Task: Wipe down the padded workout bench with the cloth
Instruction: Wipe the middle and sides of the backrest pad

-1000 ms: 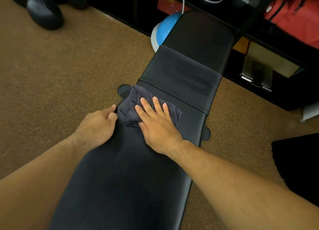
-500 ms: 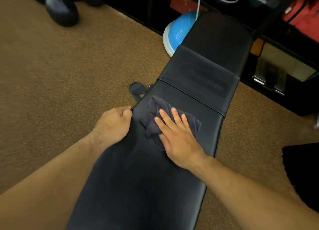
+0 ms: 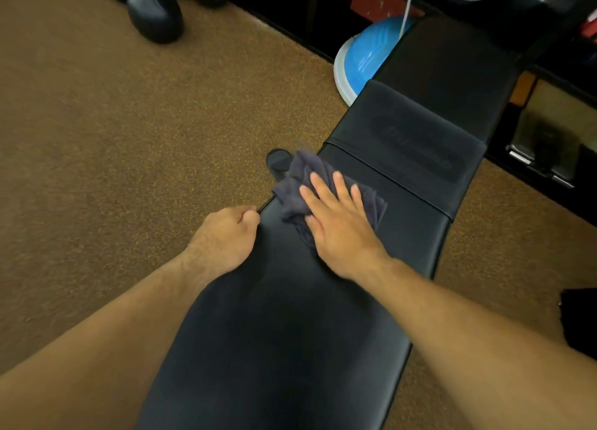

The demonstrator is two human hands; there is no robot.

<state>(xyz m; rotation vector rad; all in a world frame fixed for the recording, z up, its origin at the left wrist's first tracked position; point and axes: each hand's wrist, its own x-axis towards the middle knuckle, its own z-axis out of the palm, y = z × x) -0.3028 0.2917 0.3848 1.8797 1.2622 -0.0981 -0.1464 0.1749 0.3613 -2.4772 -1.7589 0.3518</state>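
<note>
Black padded bench (image 3: 290, 332) runs lengthwise away from the camera. The vinyl is smooth with a slight sheen, and a raised seam crosses it where the long pad meets a shorter section. That shorter section has an embossed oval logo (image 3: 416, 147) with lettering inside, but it's black on black and too blurry to read, so no idea on the brand.

The cloth (image 3: 300, 184) is a dark navy-grey rag, soft-looking and crumpled. It sits on the long pad just below the seam, near the bench's left edge, with one corner hanging past that edge. The right hand (image 3: 339, 223) lies flat on top of it, palm down, fingers straight and a little spread. The left hand (image 3: 223, 235) is at the left edge of the pad just beside the cloth, fingers curled over the edge and gripping it.

A rounded black foot cap (image 3: 277, 160) pokes out from under the bench by the cloth. The floor (image 3: 129, 139) is brown speckled carpet-type stuff. A blue ribbed dome with a pale rim (image 3: 368, 58) sits at the far end, a white cord (image 3: 407, 6) hangs above it, and dark rounded weights (image 3: 155, 13) are top left.
</note>
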